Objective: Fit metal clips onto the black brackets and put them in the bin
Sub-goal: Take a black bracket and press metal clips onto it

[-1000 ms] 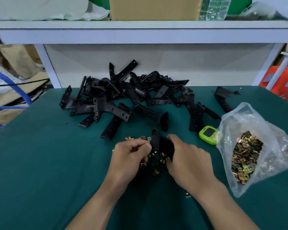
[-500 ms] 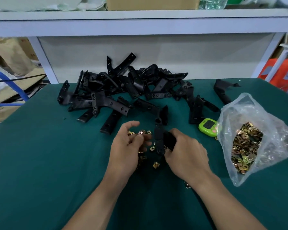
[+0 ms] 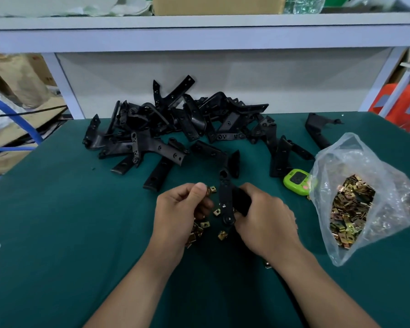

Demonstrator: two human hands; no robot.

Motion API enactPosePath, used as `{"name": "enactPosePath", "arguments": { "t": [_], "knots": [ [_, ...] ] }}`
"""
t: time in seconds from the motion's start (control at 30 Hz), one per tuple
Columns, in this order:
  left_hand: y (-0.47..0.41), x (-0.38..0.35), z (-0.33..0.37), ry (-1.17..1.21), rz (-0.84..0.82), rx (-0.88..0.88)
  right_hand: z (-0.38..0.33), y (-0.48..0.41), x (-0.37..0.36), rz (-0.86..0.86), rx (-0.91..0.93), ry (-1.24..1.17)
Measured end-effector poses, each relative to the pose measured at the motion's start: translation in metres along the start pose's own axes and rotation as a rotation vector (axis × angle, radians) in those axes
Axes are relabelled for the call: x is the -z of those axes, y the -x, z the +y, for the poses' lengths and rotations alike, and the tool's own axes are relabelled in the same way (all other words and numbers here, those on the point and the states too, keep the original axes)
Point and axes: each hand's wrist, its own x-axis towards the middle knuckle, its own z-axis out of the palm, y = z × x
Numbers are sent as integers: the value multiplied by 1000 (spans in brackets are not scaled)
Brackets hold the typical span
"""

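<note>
Two hands curled: my L hand (image 3: 182, 215) pinches a metal clip (image 3: 210, 190) at thumb tip; R hand (image 3: 266, 224) grips black bracket (image 3: 225, 200) just beside.

Hands: two, left hand (image 3: 180, 216) and right hand (image 3: 268, 223).
Black brackets: one held bracket (image 3: 225, 197) in the right hand; one lone bracket (image 3: 317, 131) at upper right; one tangled pile (image 3: 175, 124) at upper centre, well over a dozen, too overlapped for an exact count.
Loose clips (image 3: 205, 224) on the desk (image 3: 57, 233): about seven seen, others hidden.
One pinched clip (image 3: 211, 190) at the left thumb.
One bag (image 3: 365, 162) of clips, uncountable.
One green timer (image 3: 297, 181).
</note>
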Motion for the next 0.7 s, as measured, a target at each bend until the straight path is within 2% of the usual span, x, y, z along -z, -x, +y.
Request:
{"name": "enactPosePath", "arguments": {
  "t": [0.17,0.3,0.53,0.7],
  "knots": [
    [-2,2,2,232,-35,161,-2,0,1,-39,27,32],
    [-3,3,1,339,-54,186,-3,0,3,-48,30,21],
    [0,2,1,282,-132,144,-4,1,7,-8,20,82],
    [-1,3,0,239,-129,117,-4,0,8,-11,33,65]
  ]
}}
